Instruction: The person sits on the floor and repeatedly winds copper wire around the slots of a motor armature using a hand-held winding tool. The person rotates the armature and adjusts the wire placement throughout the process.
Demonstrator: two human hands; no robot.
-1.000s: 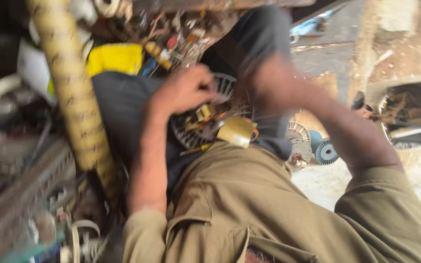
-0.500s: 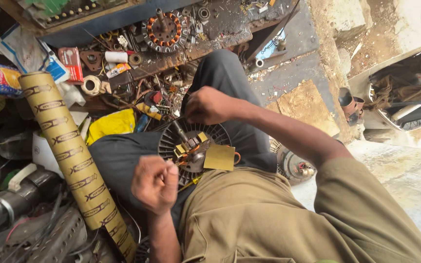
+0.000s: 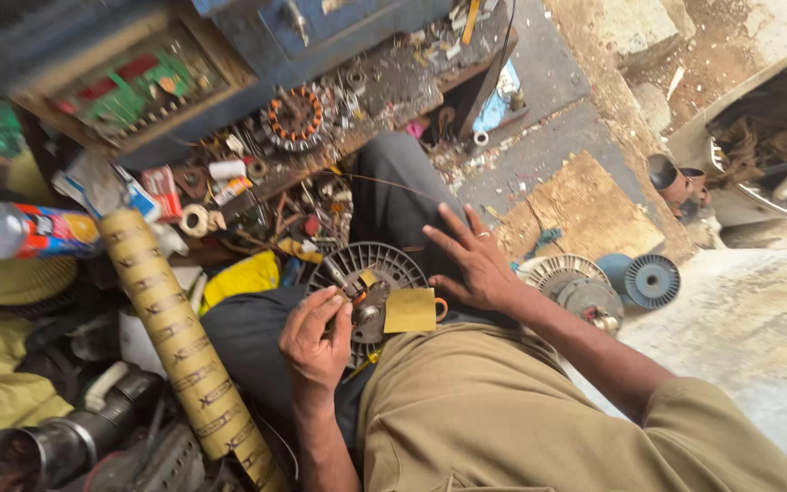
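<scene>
A round black ribbed motor (image 3: 384,261) lies on my lap, with copper windings and a square of yellowish paper (image 3: 410,310) at its middle. My left hand (image 3: 314,339) is at its left rim, fingers pinched together against the metal centre part. What they pinch is too small to tell. My right hand (image 3: 474,262) rests at the motor's right edge on my dark trouser leg. Its fingers are spread and hold nothing, and one wears a ring.
A long yellow patterned roll (image 3: 184,346) leans at the left. A cluttered bench holds a copper-wound stator (image 3: 295,117), a tape roll (image 3: 195,219) and small parts. At the right lie another ribbed motor cover (image 3: 562,273), a blue spool (image 3: 653,280) and a wooden board (image 3: 585,210).
My right hand has come off the top of the motor, moved to its right side and opened. My left hand has closed in on the motor's centre. The view has swung.
</scene>
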